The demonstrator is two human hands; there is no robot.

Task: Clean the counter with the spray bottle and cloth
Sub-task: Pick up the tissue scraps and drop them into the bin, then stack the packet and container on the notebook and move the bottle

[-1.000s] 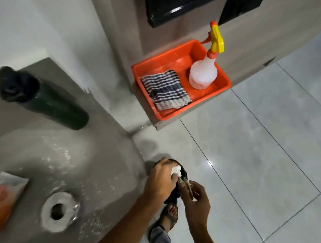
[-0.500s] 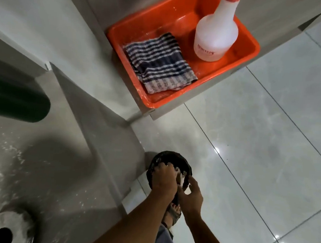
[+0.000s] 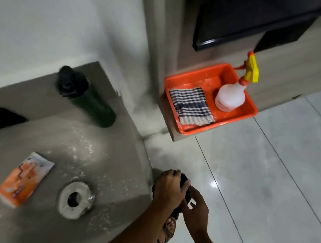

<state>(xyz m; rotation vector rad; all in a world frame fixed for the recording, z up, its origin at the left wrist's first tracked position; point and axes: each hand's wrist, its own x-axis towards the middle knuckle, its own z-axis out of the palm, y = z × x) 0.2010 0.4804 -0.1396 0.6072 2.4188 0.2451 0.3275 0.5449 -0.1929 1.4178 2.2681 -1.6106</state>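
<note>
A white spray bottle (image 3: 230, 95) with a yellow and orange trigger stands in an orange tray (image 3: 220, 126) on a low ledge at the right. A blue-and-white striped cloth (image 3: 191, 105) lies folded in the same tray, left of the bottle. The grey counter (image 3: 106, 155) at the left is speckled with white crumbs. Both hands are low, off the counter's corner, far from the tray. My left hand (image 3: 167, 188) is palm down over a black round bin (image 3: 187, 199) on the floor, fingers curled; what is under it is hidden. My right hand (image 3: 195, 213) is beside the bin with fingers spread.
On the counter are a dark green bottle (image 3: 93, 105) with a black cap, a tissue roll (image 3: 75, 200), an orange packet (image 3: 25, 178) and a black object (image 3: 2, 118) at the left edge. A sandalled foot (image 3: 169, 230) stands on the pale tiled floor (image 3: 256, 185).
The white scrap that my left hand held over the bin no longer shows. My right hand has spread its fingers. The view has swung back up, so the counter items are in sight again.
</note>
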